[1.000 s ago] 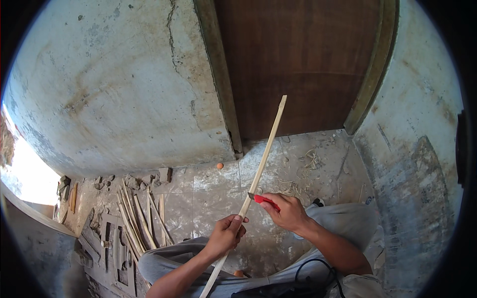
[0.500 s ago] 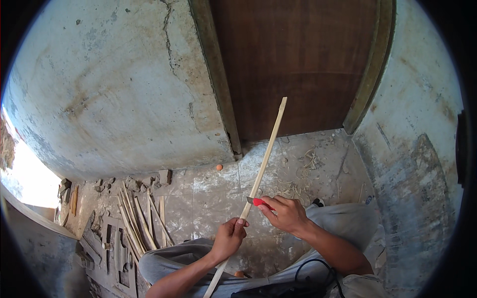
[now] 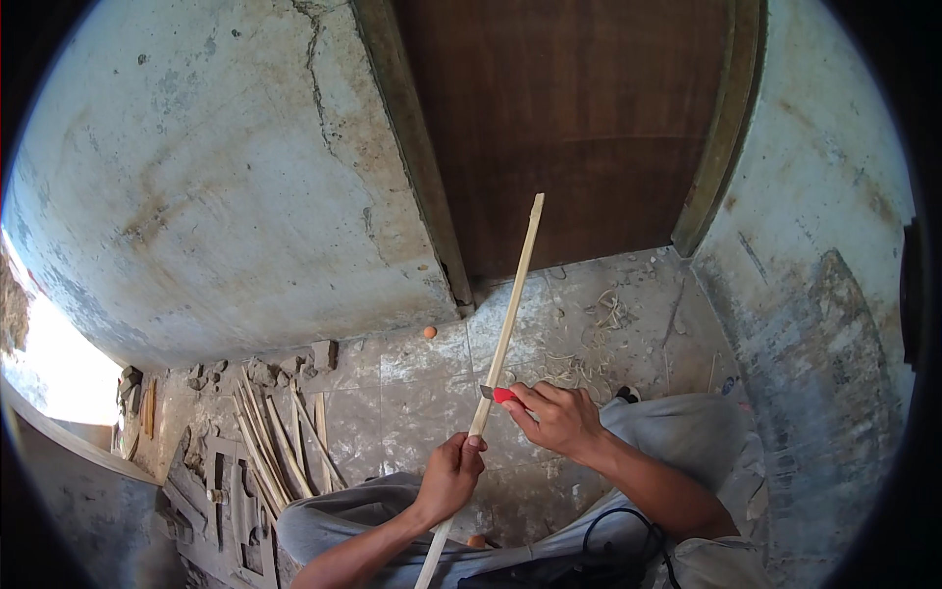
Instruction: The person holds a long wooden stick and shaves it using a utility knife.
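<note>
A long pale wooden strip (image 3: 510, 304) slants up from my lap toward the brown door. My left hand (image 3: 449, 477) grips the strip low down, fingers wrapped around it. My right hand (image 3: 557, 418) holds a red-handled knife (image 3: 499, 395) whose short blade rests against the strip just above my left hand. Both forearms come in from the lower edge over my grey trousers.
A bundle of similar wooden strips (image 3: 280, 444) lies on the tiled floor at the left. Pale shavings (image 3: 579, 365) litter the tiles before the brown door (image 3: 579, 128). A small orange ball (image 3: 429, 332) sits by the door frame. A black cable (image 3: 613, 535) loops on my lap.
My right hand with the knife has slid slightly down and left along the strip. My left hand has shifted a little lower on it.
</note>
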`<state>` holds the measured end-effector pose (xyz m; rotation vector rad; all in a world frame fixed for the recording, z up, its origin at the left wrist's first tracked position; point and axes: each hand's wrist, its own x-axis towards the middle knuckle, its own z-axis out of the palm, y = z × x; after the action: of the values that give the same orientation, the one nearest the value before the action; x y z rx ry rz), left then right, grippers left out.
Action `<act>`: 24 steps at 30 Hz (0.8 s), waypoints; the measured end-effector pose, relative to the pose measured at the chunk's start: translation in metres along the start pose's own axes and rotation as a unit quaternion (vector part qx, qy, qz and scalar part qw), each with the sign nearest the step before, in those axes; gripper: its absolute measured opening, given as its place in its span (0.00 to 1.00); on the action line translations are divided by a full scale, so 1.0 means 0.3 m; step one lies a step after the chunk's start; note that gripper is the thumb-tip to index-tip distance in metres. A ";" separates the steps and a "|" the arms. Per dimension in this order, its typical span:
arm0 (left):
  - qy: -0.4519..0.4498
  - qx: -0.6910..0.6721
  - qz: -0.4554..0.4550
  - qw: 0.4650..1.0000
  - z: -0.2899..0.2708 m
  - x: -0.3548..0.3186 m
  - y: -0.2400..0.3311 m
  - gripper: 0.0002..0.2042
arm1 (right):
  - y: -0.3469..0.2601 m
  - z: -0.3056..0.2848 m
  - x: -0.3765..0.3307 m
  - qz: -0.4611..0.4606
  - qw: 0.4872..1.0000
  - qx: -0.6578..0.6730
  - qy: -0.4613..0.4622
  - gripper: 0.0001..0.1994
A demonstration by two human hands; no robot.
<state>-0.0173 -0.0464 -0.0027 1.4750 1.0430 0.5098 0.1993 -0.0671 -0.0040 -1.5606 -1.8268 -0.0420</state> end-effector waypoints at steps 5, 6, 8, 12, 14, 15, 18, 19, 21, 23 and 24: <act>0.003 0.017 -0.012 1.000 0.003 -0.008 -0.004 0.16 | 0.022 0.002 0.006 -0.003 1.000 -0.006 0.008 0.13; 0.003 0.017 -0.012 1.000 0.003 -0.009 -0.004 0.16 | 0.020 0.002 0.006 -0.003 1.000 -0.006 0.008 0.13; 0.009 0.035 -0.004 0.999 0.002 -0.011 0.001 0.16 | 0.015 0.001 0.005 0.001 1.000 -0.009 0.006 0.13; 0.003 0.027 -0.022 0.999 0.001 -0.020 0.026 0.17 | 0.033 -0.007 0.021 0.013 1.000 -0.017 0.010 0.13; -0.004 0.035 -0.014 0.999 0.006 -0.030 0.013 0.17 | 0.069 0.001 0.026 0.023 0.999 -0.007 0.021 0.12; -0.005 0.035 -0.013 0.999 0.004 -0.032 0.013 0.17 | 0.071 0.002 0.027 0.023 0.999 -0.007 0.022 0.12; 0.000 0.065 -0.001 0.998 -0.001 -0.043 0.027 0.17 | 0.070 -0.004 0.027 0.032 0.999 0.001 0.027 0.13; -0.003 0.070 -0.007 0.998 -0.001 -0.044 0.034 0.17 | 0.073 -0.010 0.032 0.037 0.999 -0.003 0.033 0.13; -0.006 0.077 -0.012 0.997 -0.003 -0.048 0.047 0.17 | 0.085 -0.012 0.040 0.042 0.998 -0.008 0.043 0.13; -0.014 0.077 -0.008 0.997 -0.001 -0.059 0.045 0.17 | 0.107 -0.006 0.044 0.032 0.997 -0.001 0.063 0.11; -0.015 0.078 -0.007 0.997 -0.001 -0.062 0.040 0.17 | 0.107 -0.010 0.046 0.032 0.997 -0.002 0.065 0.11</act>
<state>-0.0233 -0.0603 0.0132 1.6060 1.0883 0.4038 0.2285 -0.0484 -0.0078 -1.5801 -1.6764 -0.1139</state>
